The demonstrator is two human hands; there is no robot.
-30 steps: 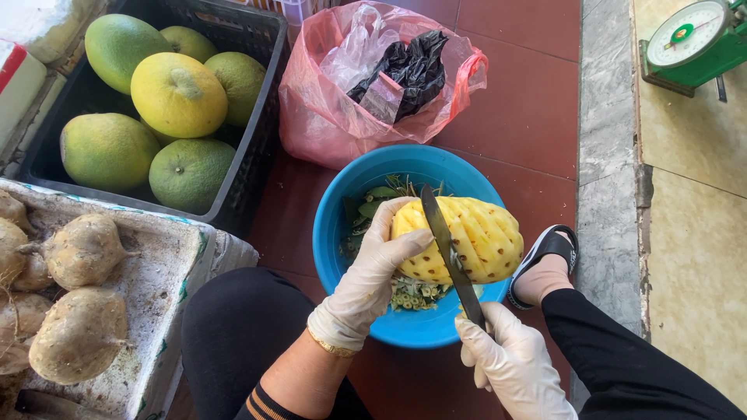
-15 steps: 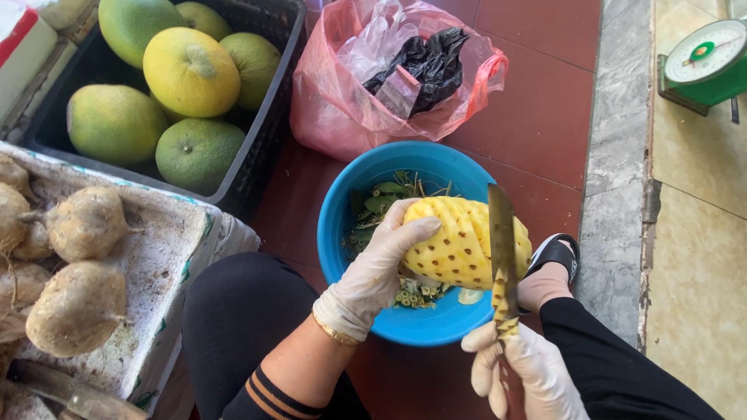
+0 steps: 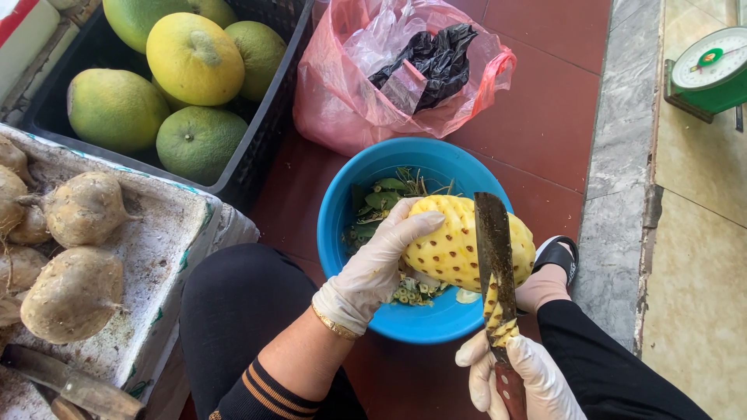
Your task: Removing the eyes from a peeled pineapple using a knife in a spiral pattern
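Knife [image 3: 495,257] has swung from slanted to upright across the pineapple [image 3: 459,245]; right hand [image 3: 517,381] clamped on it, left hand [image 3: 381,264] gripping fruit over the bowl [image 3: 350,202]. Peeling step; next cut likely needs fruit rotated.

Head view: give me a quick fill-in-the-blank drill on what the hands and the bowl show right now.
1. The left hand steadies a peeled ____ over the bowl.
2. The right hand grips a ____ by its handle, blade pointing away from the person.
3. The bowl holding the green trimmings is coloured ____.
4. Both hands wear pale ____.

Missing words: pineapple; knife; blue; gloves
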